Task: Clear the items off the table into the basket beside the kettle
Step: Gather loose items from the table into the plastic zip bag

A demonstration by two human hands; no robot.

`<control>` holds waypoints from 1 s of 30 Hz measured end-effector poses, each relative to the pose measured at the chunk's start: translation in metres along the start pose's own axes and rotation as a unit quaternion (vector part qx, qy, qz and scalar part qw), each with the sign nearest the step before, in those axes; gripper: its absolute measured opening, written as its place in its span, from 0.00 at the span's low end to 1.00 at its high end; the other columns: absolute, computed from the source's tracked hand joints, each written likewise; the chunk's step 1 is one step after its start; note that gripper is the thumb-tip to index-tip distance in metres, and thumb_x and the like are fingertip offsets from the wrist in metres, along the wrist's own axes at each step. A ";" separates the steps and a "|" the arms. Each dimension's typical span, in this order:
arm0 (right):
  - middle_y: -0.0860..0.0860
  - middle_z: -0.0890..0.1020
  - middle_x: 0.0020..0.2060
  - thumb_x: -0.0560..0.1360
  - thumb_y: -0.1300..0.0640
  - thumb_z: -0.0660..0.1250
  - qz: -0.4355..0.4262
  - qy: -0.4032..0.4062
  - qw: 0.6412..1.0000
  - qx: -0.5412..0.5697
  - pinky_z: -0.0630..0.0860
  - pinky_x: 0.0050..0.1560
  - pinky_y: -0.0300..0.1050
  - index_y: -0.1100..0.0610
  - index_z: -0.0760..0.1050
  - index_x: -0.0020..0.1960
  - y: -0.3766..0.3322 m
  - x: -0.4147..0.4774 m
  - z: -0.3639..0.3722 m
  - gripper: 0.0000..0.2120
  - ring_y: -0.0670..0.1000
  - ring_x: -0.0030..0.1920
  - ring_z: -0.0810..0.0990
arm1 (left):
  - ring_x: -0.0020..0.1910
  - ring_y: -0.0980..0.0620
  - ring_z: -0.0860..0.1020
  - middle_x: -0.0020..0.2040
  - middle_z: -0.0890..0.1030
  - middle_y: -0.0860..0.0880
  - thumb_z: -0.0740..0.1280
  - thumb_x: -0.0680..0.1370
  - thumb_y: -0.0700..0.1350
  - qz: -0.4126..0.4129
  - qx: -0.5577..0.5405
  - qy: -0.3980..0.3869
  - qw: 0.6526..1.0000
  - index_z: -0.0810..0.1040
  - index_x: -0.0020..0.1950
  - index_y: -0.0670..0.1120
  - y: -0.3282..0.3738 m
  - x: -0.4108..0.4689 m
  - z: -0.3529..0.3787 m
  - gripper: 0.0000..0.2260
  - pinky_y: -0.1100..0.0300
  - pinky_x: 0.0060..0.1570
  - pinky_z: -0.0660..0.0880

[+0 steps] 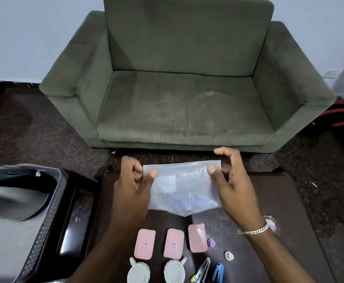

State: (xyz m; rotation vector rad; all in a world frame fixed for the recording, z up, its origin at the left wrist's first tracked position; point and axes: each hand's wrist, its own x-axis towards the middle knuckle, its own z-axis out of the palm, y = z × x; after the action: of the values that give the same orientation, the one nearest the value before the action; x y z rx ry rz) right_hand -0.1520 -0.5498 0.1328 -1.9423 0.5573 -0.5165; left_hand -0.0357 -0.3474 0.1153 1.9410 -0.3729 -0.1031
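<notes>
Hands hold a clear plastic bag [184, 189] stretched between them above the dark bench [273, 203]. The left hand [133, 180] pinches the bag's top left corner between thumb and curled fingers; the right hand [231, 177] pinches the top right corner the same way, a bracelet [254, 229] on its wrist. Below the hands, nearer the person, three pink containers [174, 243] lie in a row, with two white cups [156, 271] beneath them. Under the right wrist sit a small purple cap [211, 242], a white cap [228, 255], and a blue clip [218, 271]. Left of the left hand stands the grey basket [44, 217] with the kettle [14, 190].
</notes>
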 end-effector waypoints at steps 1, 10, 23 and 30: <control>0.51 0.77 0.33 0.81 0.57 0.67 -0.013 0.003 1.000 0.002 0.72 0.36 0.43 0.43 0.71 0.63 -0.001 0.002 0.004 0.14 0.47 0.32 0.74 | 0.31 0.57 0.70 0.35 0.74 0.53 0.71 0.80 0.44 0.012 0.005 0.002 1.000 0.66 0.46 0.51 -0.002 0.001 -0.001 0.13 0.63 0.33 0.68; 0.48 0.83 0.48 0.77 0.60 0.74 -0.013 -0.091 0.994 0.054 0.77 0.49 0.40 0.53 0.83 0.51 -0.024 0.012 0.072 0.04 0.46 0.46 0.83 | 0.41 0.61 0.81 0.44 0.85 0.56 0.68 0.81 0.37 -0.033 -0.011 0.011 0.999 0.83 0.50 0.49 -0.035 -0.001 -0.073 0.08 0.63 0.45 0.76; 0.45 0.77 0.38 0.70 0.67 0.76 -0.006 -0.288 0.958 -0.009 0.70 0.42 0.30 0.52 0.87 0.47 -0.072 -0.043 0.289 0.12 0.40 0.36 0.76 | 0.45 0.55 0.80 0.50 0.82 0.53 0.78 0.73 0.38 -0.110 0.183 0.004 0.977 0.84 0.47 0.55 -0.135 -0.033 -0.281 0.12 0.72 0.43 0.71; 0.57 0.77 0.56 0.73 0.63 0.70 -0.013 -0.393 0.914 -0.103 0.70 0.59 0.42 0.63 0.81 0.55 -0.088 -0.102 0.431 0.11 0.58 0.56 0.79 | 0.63 0.43 0.80 0.65 0.80 0.45 0.77 0.71 0.34 -0.199 0.329 -0.036 0.922 0.84 0.61 0.41 -0.226 -0.024 -0.370 0.19 0.62 0.57 0.69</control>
State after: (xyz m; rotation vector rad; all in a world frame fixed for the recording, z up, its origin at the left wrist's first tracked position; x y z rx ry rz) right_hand 0.0289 -0.1494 0.0288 -2.1456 0.0604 0.3394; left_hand 0.0800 0.0665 0.0519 2.6703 -0.0450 -0.3509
